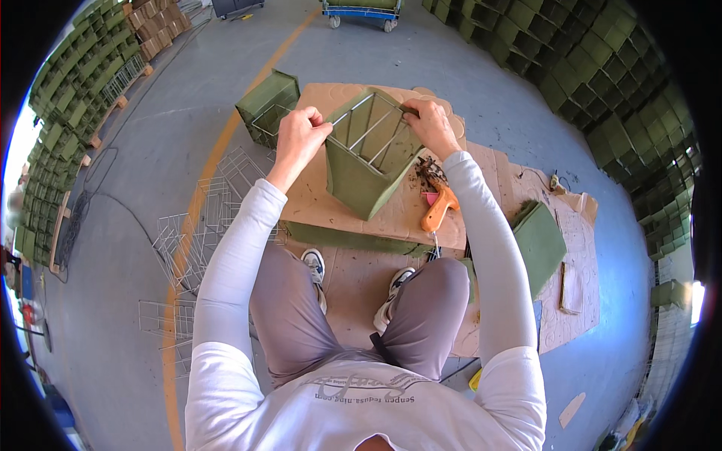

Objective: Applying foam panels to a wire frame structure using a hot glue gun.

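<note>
A green fabric box (361, 184) sits tilted on the cardboard work surface (308, 192) in front of me, its mouth upward. Inside its opening shows a metal wire frame (363, 135). My left hand (302, 143) pinches at the left side of the box's rim, by the frame's wire. At the far right corner, my right hand (436, 124) has its fingers closed over the rim. Close to my right forearm lies an orange glue gun (438, 212), beside dark scraps (430, 173).
Another green box (268, 101) stands at the far left of the cardboard. Loose wire frames (184, 244) lie on the floor to my left. Right of me is a green box-like piece (540, 248) on cardboard. Stacked green boxes (602, 83) line both sides; a blue cart (361, 11) stands ahead.
</note>
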A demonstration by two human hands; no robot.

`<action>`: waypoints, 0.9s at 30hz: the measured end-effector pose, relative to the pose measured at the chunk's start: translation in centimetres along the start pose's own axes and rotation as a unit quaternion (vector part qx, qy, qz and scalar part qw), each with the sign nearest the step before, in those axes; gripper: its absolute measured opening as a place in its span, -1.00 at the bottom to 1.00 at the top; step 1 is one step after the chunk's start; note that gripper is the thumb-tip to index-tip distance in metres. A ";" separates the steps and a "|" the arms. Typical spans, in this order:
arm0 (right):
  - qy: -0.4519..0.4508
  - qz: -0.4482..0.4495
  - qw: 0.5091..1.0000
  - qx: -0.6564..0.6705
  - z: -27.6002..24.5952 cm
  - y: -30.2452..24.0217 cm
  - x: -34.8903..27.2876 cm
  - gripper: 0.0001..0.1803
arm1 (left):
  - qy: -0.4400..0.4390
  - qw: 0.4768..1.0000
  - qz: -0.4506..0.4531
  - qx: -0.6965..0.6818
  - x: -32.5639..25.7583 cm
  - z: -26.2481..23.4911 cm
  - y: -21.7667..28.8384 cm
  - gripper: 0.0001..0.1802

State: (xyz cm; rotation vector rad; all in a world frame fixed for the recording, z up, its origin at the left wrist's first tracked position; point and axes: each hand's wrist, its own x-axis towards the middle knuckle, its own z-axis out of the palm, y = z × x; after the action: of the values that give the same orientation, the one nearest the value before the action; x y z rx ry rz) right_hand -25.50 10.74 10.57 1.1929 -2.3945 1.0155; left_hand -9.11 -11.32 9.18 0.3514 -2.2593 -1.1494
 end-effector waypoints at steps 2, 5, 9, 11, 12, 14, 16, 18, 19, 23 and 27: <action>0.053 0.016 0.998 0.009 0.1 0.4 -0.4 -0.72 | 0.029 0.996 0.023 0.080 -0.7 0.1 0.6 -0.77; 0.098 -0.055 0.990 0.080 -2.1 -4.8 -3.2 -0.75 | 0.038 0.996 0.005 0.084 -1.5 -1.1 0.5 -0.86; 0.017 -0.176 0.984 0.030 -2.4 -7.1 -9.2 -0.76 | 0.038 0.992 0.091 0.079 -1.8 -0.8 0.2 -0.74; -0.002 -0.209 0.977 -0.030 -2.1 -7.1 -9.8 -0.74 | 0.038 0.987 0.138 0.078 -2.0 -0.8 0.2 -0.70; -0.007 -0.222 0.975 -0.021 -1.8 -6.4 -9.8 -0.73 | 0.023 0.991 0.116 0.070 -2.1 -0.9 0.4 -0.67; -0.012 -0.235 0.972 -0.011 -1.8 -5.7 -9.3 -0.73 | 0.009 0.994 0.094 0.063 -2.4 -1.3 0.7 -0.63; -0.033 -0.208 0.978 -0.002 -2.4 -5.3 -8.4 -0.75 | -0.008 0.997 0.048 0.052 -2.8 -1.7 1.0 -0.62; -0.029 -0.187 0.982 0.010 -3.5 -4.6 -7.9 -0.77 | -0.030 0.999 0.028 0.017 -3.6 -1.6 1.9 -0.62; -0.049 -0.180 0.982 0.015 -3.9 -4.2 -7.9 -0.76 | -0.052 0.998 0.007 -0.018 -4.0 -1.6 2.3 -0.61; -0.081 -0.148 0.984 0.056 -5.0 -4.0 -8.3 -0.76 | -0.104 0.982 0.068 -0.142 -5.2 -3.4 3.0 -0.62; -0.097 -0.156 0.979 0.090 -5.0 -3.9 -8.5 -0.76 | -0.220 0.956 0.195 0.026 -4.9 -4.5 2.8 -0.62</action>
State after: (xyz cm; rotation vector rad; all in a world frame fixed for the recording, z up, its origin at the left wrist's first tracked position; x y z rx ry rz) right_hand -17.46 17.54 11.55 1.7416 -2.1880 1.0719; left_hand -2.45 -10.28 11.71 -0.3590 -2.5813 -1.0298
